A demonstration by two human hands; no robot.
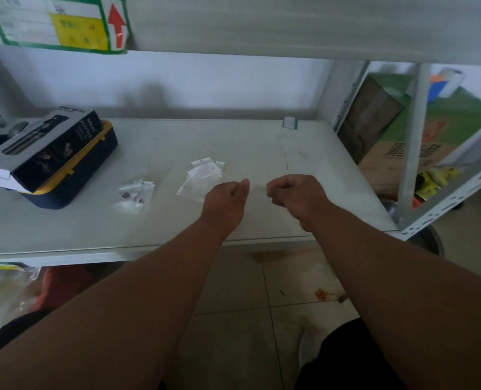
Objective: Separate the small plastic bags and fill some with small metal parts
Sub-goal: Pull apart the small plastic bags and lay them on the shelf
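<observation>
My left hand (228,198) and my right hand (295,192) hover over the white shelf (177,220), fingers curled, pinching a small clear plastic bag (258,188) stretched between them. The bag is blurred and barely visible. Just behind my left hand lies a loose pile of empty small plastic bags (202,178). Further left sits a smaller heap of bags holding small metal parts (133,196).
A dark spray-bottle box (45,150) rests on a navy and yellow case (73,187) at the left. A metal shelf upright (415,153) stands at the right, with cardboard boxes (402,156) behind it. The tiled floor (247,305) lies below.
</observation>
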